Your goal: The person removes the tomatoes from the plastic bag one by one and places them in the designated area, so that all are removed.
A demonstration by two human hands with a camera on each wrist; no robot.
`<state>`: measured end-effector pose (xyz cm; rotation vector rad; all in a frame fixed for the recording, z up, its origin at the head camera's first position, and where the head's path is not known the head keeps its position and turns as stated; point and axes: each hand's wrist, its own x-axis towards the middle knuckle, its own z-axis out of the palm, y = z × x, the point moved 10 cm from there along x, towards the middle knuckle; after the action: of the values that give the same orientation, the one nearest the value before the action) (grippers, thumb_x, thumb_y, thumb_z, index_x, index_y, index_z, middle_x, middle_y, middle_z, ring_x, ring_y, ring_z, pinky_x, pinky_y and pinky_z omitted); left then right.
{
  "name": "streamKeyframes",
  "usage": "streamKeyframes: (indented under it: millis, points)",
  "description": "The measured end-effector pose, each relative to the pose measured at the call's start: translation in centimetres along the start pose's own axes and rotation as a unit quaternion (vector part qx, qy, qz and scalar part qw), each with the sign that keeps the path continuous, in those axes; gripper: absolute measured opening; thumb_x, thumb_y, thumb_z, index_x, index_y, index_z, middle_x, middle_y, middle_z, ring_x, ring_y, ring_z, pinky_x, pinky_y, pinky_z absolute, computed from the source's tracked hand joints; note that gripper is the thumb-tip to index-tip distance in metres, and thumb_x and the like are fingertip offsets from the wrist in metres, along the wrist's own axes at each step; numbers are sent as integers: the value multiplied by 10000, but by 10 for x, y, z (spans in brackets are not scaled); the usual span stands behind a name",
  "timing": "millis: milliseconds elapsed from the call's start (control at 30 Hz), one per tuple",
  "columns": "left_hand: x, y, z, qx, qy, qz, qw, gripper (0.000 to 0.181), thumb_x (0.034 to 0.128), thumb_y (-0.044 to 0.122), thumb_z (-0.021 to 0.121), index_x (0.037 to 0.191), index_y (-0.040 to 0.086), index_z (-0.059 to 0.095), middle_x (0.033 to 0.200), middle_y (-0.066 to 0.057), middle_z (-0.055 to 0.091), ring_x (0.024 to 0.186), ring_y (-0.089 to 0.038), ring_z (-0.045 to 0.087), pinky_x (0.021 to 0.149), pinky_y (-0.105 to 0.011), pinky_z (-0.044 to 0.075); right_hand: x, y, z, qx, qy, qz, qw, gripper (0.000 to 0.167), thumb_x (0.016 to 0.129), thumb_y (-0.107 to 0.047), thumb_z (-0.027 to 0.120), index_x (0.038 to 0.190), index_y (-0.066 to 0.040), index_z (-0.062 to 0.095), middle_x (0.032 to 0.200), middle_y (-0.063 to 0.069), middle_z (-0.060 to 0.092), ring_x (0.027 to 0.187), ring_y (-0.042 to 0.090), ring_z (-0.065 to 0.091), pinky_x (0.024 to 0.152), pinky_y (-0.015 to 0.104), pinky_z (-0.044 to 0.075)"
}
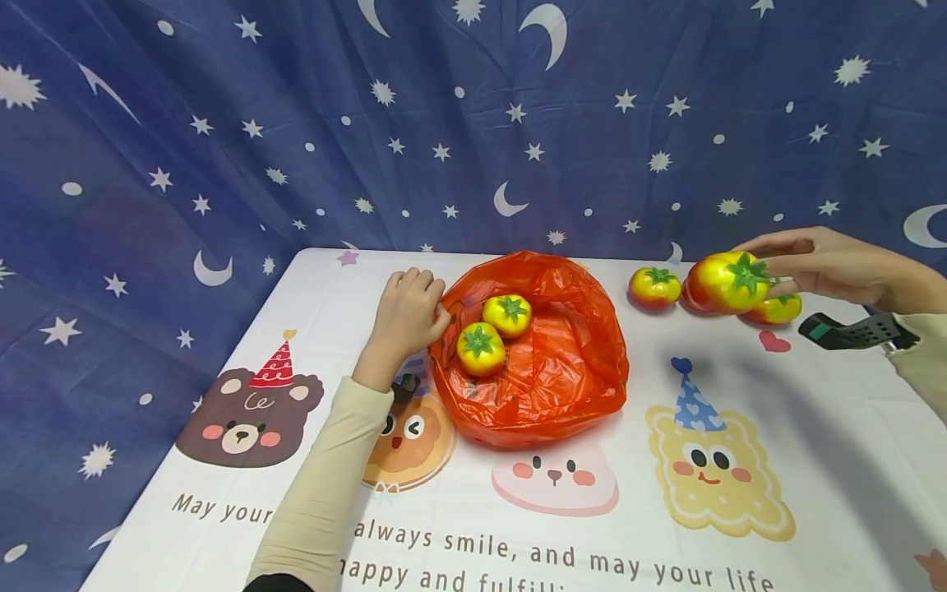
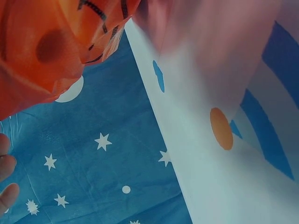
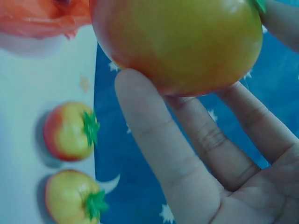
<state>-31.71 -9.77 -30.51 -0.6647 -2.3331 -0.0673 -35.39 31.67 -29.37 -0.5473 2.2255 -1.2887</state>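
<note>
A red plastic bag point(image 1: 570, 362) lies spread open on the table, with two yellow-red tomatoes point(image 1: 480, 349) inside it. At the bag's left rim, my left hand point(image 1: 407, 316) grips the plastic with curled fingers. In the left wrist view the bag point(image 2: 42, 51) hangs close by, and fingertips point(image 2: 7, 163) show at the edge. My right hand point(image 1: 829, 263) holds another tomato point(image 1: 728, 284) above the table, pinched between thumb and fingers. The right wrist view shows this tomato point(image 3: 182, 42) large, with fingers point(image 3: 159, 135) beneath it.
On the table's back right lie a tomato point(image 1: 654, 288) and another point(image 1: 787, 308), partly hidden by the held one and my hand. A white cloth with printed cartoons covers the table point(image 1: 473, 493). Behind its back edge hangs a blue curtain point(image 1: 444, 107) with stars and moons.
</note>
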Motion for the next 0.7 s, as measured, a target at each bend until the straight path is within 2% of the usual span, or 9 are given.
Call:
streamKeyframes:
  millis: [233, 467, 600, 700]
  points:
    - [0, 0, 0, -2, 55, 0, 10000, 97, 729, 123, 520, 734, 43, 574, 678, -90, 523, 703, -282, 519, 692, -400, 419, -18, 31, -32, -140, 916, 656, 9935, 453, 975, -104, 411, 983, -522, 586, 997, -307, 589, 870, -38, 628, 700, 245, 558]
    - [0, 0, -1, -2, 54, 11, 10000, 83, 725, 114, 519, 723, 41, 559, 680, -93, 518, 695, -282, 510, 683, -404, 412, -31, 60, -53, 82, 1292, 1254, 9836, 426, 980, -140, 421, 906, -533, 566, 917, -323, 557, 812, -52, 619, 694, 267, 562]
    - [-1, 0, 0, -6, 34, 13, 10000, 80, 724, 110, 517, 723, 40, 556, 682, -94, 517, 692, -282, 506, 680, -403, 412, -40, 72, -60, 728, 1411, 1372, 9777, 441, 983, -116, 394, 870, -489, 601, 878, -278, 575, 786, -34, 623, 674, 261, 559]
    - [-1, 0, 1, 0, 14, 5, 10000, 84, 726, 112, 513, 728, 41, 557, 687, -94, 520, 697, -282, 508, 687, -403, 414, -47, 80, -63, 1393, 1463, 1283, 9709, 459, 983, -79, 368, 863, -427, 642, 868, -217, 608, 770, 7, 641, 652, 237, 554]
